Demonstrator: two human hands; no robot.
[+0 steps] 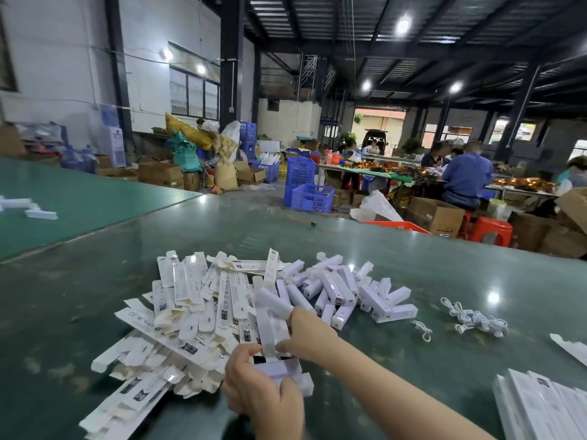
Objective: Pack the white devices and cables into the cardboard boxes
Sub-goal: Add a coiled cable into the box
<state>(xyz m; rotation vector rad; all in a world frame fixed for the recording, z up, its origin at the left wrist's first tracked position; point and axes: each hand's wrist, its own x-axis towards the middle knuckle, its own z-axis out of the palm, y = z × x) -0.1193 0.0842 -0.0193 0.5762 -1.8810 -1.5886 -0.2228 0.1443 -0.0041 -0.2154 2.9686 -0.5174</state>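
The glossy dark green tabletop (413,265) carries a heap of flat white cardboard sleeves (178,315) printed with small black text and marks. Beside them lie plain white block-shaped devices (343,290), a few with a pale lilac sheen, and a bundle of thin white cables (473,319). Behind stand blue lattice-patterned plastic crates (306,190), brown cardboard cartons (435,214) and red plastic stools (490,230).

On the green tabletop (95,306) lies a heap of flattened white cartons (178,315), with white devices (346,287) piled just to its right and white cables (473,319) farther right. Near the front edge, the left hand (260,392) grips a folded box (281,369) while the right hand (309,335) pinches its upright flap. Blue crates (309,192) and seated workers (467,176) fill the background.
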